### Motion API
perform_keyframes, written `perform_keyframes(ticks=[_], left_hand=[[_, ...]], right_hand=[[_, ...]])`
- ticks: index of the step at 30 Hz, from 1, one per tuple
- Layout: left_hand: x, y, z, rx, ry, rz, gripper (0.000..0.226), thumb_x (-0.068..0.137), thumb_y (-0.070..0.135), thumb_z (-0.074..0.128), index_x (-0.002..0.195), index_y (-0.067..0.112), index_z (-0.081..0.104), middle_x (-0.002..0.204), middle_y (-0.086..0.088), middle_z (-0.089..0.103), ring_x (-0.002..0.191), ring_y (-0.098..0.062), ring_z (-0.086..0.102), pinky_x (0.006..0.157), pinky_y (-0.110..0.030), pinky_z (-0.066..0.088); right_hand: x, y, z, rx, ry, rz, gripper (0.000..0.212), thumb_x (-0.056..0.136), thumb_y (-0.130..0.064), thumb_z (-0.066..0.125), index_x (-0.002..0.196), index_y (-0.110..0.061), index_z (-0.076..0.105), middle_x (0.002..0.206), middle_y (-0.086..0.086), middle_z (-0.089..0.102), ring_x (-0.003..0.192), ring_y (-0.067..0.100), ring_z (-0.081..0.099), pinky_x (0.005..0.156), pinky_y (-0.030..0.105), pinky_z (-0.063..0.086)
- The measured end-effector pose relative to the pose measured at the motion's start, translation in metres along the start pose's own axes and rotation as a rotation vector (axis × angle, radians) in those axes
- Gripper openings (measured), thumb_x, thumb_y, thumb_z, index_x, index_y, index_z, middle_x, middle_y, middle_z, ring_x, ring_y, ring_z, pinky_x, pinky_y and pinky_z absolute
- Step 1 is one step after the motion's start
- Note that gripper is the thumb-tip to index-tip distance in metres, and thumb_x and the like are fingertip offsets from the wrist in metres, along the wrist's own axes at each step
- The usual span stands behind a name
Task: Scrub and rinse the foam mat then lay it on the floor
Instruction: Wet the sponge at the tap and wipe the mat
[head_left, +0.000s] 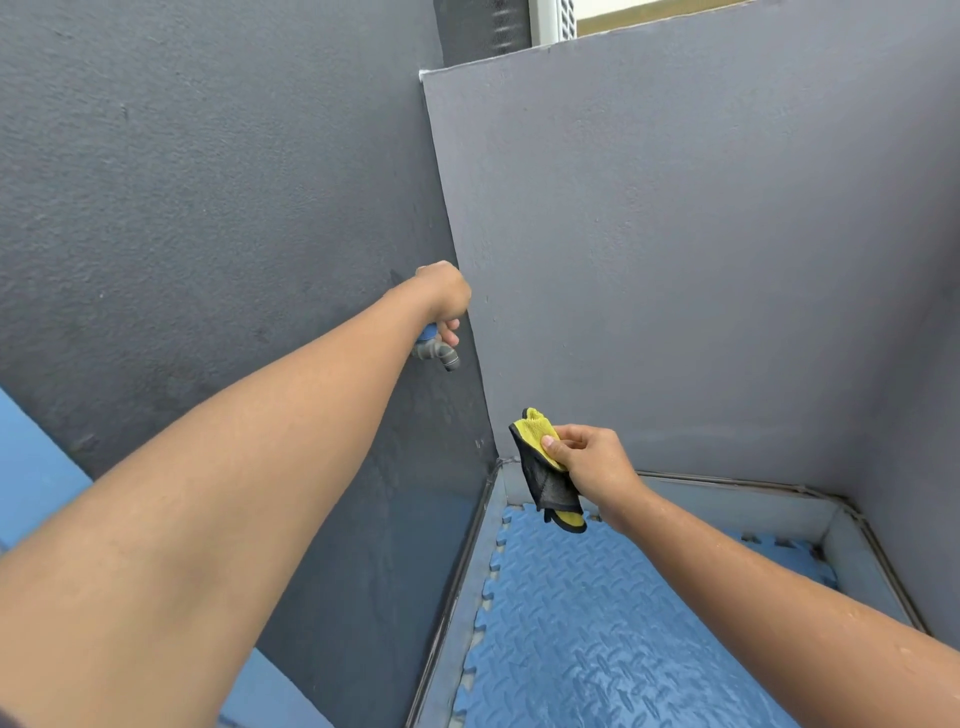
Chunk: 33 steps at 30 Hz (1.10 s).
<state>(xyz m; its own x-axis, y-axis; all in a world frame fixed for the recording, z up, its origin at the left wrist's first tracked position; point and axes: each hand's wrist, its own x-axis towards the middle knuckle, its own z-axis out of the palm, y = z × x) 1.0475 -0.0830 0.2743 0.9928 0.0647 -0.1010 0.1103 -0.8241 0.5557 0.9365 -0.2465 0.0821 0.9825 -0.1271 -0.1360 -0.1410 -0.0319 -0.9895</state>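
Observation:
A blue foam mat (613, 623) with a raised tread pattern and jigsaw edges lies wet on the floor in the corner, low in the view. My left hand (444, 296) reaches out to the dark wall and grips the blue handle of a grey tap (441, 356); no water is seen running from its spout. My right hand (592, 467) hovers above the mat's far edge and pinches a yellow and black cloth (545, 467), which hangs down from my fingers.
Two grey walls (675, 260) meet in a corner right behind the tap. A grey gutter with a raised curb (857, 545) runs around the mat's far and right sides. Another blue panel (31, 467) leans at the lower left.

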Motion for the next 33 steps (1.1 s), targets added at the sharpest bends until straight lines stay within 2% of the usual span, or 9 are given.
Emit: perform_keyframes(ticks=[4, 6, 8, 11, 14, 21, 26, 28, 33], left_hand=[[-0.024, 0.000, 0.002, 0.426, 0.406, 0.403, 0.024, 0.105, 0.016, 0.039, 0.113, 0.005, 0.058, 0.120, -0.018, 0.061, 0.110, -0.038, 0.058, 0.096, -0.044, 0.040], [-0.046, 0.000, 0.016, 0.396, 0.702, 0.656, 0.027, 0.102, 0.023, 0.043, 0.114, 0.007, 0.061, 0.113, -0.013, 0.062, 0.106, -0.032, 0.059, 0.111, -0.045, 0.034], [-0.078, -0.005, 0.045, 0.211, 0.840, 0.918, 0.026, 0.097, 0.025, 0.050, 0.108, 0.007, 0.064, 0.103, -0.009, 0.063, 0.096, -0.028, 0.060, 0.102, -0.043, 0.040], [-0.118, -0.036, 0.114, 0.034, 0.670, 1.034, 0.023, 0.095, 0.027, 0.055, 0.103, 0.007, 0.064, 0.096, -0.006, 0.062, 0.088, -0.026, 0.060, 0.077, -0.038, 0.045], [-0.129, -0.109, 0.207, 0.068, 0.317, 0.779, 0.026, 0.100, 0.033, 0.052, 0.110, 0.010, 0.058, 0.103, -0.005, 0.059, 0.090, -0.030, 0.063, 0.074, -0.042, 0.052], [-0.164, -0.327, 0.351, 0.275, -0.319, -0.167, 0.052, 0.108, 0.046, 0.037, 0.138, 0.006, 0.050, 0.138, -0.024, 0.057, 0.129, -0.043, 0.054, 0.106, -0.049, 0.044], [-0.205, -0.371, 0.381, 0.491, -0.272, -0.070, 0.038, 0.102, 0.033, 0.062, 0.122, 0.000, 0.063, 0.120, -0.023, 0.056, 0.090, -0.047, 0.070, 0.078, -0.051, 0.057], [-0.205, -0.379, 0.383, 0.466, -0.238, -0.066, 0.034, 0.103, 0.027, 0.059, 0.127, 0.003, 0.061, 0.124, -0.022, 0.052, 0.093, -0.049, 0.068, 0.080, -0.053, 0.054], [-0.205, -0.388, 0.383, 0.432, -0.272, -0.087, 0.030, 0.107, 0.022, 0.047, 0.131, 0.006, 0.055, 0.129, -0.015, 0.044, 0.096, -0.048, 0.065, 0.084, -0.052, 0.050]], right_hand=[[-0.005, 0.021, -0.007, -0.007, 0.006, 0.026, 0.013, 0.099, -0.021, 0.064, 0.107, -0.019, 0.074, 0.096, 0.003, 0.076, 0.079, 0.017, 0.072, 0.062, 0.027, 0.056], [-0.007, 0.035, -0.011, -0.025, 0.011, 0.031, 0.013, 0.099, -0.021, 0.063, 0.107, -0.018, 0.074, 0.095, 0.002, 0.075, 0.079, 0.018, 0.072, 0.064, 0.029, 0.058], [-0.009, 0.055, -0.014, -0.059, 0.013, 0.048, 0.013, 0.099, -0.020, 0.063, 0.106, -0.018, 0.074, 0.094, 0.002, 0.075, 0.083, 0.021, 0.073, 0.075, 0.037, 0.061], [-0.014, 0.096, -0.021, -0.140, 0.021, 0.078, 0.012, 0.099, -0.023, 0.063, 0.103, -0.022, 0.074, 0.094, 0.000, 0.075, 0.086, 0.022, 0.072, 0.082, 0.041, 0.059], [-0.021, 0.152, -0.035, -0.300, 0.013, 0.097, 0.014, 0.097, -0.025, 0.065, 0.106, -0.021, 0.075, 0.098, 0.000, 0.074, 0.092, 0.021, 0.070, 0.085, 0.038, 0.054], [-0.032, 0.280, -0.099, -0.769, 0.015, 0.127, 0.022, 0.096, -0.025, 0.066, 0.116, -0.020, 0.073, 0.103, -0.001, 0.064, 0.100, 0.019, 0.058, 0.081, 0.028, 0.037], [-0.032, 0.351, -0.075, -1.007, 0.110, 0.074, 0.027, 0.094, -0.034, 0.061, 0.118, -0.026, 0.072, 0.115, 0.012, 0.055, 0.116, 0.034, 0.047, 0.097, 0.042, 0.045], [-0.044, 0.357, -0.036, -1.050, 0.113, -0.071, 0.028, 0.096, -0.036, 0.058, 0.118, -0.023, 0.070, 0.113, 0.011, 0.051, 0.111, 0.032, 0.044, 0.095, 0.044, 0.047], [-0.111, 0.366, 0.032, -1.058, -0.516, -0.567, 0.032, 0.097, -0.039, 0.057, 0.124, -0.024, 0.065, 0.115, 0.009, 0.053, 0.103, 0.029, 0.047, 0.082, 0.040, 0.050]])
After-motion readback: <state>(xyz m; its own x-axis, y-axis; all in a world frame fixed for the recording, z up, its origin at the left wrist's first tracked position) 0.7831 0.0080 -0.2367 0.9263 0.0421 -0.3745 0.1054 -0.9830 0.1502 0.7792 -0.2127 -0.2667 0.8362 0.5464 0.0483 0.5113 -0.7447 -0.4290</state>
